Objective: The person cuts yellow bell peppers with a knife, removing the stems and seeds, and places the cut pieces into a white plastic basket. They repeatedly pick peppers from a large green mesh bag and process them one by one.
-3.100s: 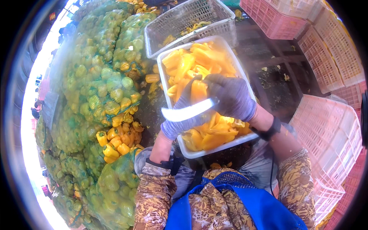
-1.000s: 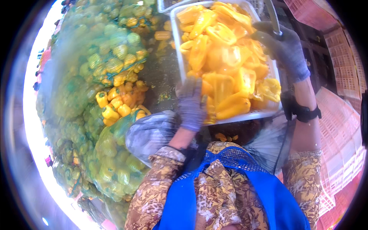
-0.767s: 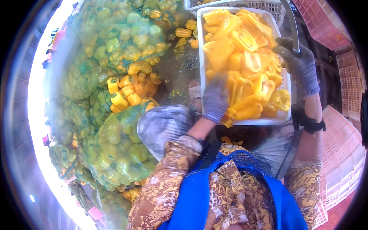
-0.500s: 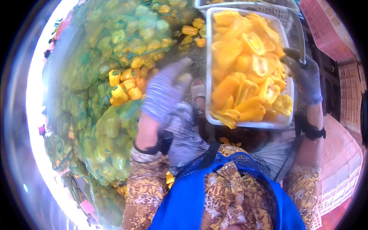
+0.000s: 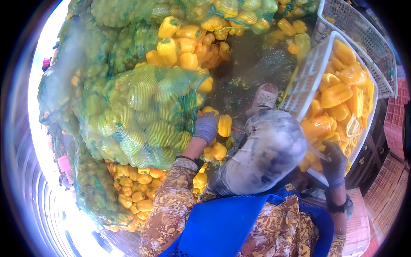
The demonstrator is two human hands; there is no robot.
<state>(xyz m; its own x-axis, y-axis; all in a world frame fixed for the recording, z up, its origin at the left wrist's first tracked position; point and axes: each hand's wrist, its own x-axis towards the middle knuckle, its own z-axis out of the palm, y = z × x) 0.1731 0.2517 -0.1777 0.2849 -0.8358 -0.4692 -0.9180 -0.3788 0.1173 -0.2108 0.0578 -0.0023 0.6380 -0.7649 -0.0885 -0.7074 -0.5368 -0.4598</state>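
My left hand (image 5: 206,127), in a grey-violet knit glove, is closed over a yellow bell pepper (image 5: 210,110) at the open end of a green mesh sack (image 5: 141,113). Another yellow pepper (image 5: 224,125) lies just right of the fingers. My gloved right hand (image 5: 334,165) is closed at the near edge of a white plastic basket (image 5: 310,75). A thin pale blade, seemingly a knife (image 5: 317,153), sticks out of its fist toward the left. Yellow peppers, some cut open (image 5: 338,95), fill the basket.
Several mesh sacks of peppers are piled at left and far. Loose yellow peppers (image 5: 184,47) lie among them and below (image 5: 132,188). A grey crate (image 5: 364,47) stands beyond the basket. Pink crates (image 5: 387,184) line the right. My knee (image 5: 269,150) rises between my hands.
My view has turned left, so the basket now appears farther right. My left hand, earlier raised and apart from the peppers, has gone down to the sack's mouth and closed on a pepper.
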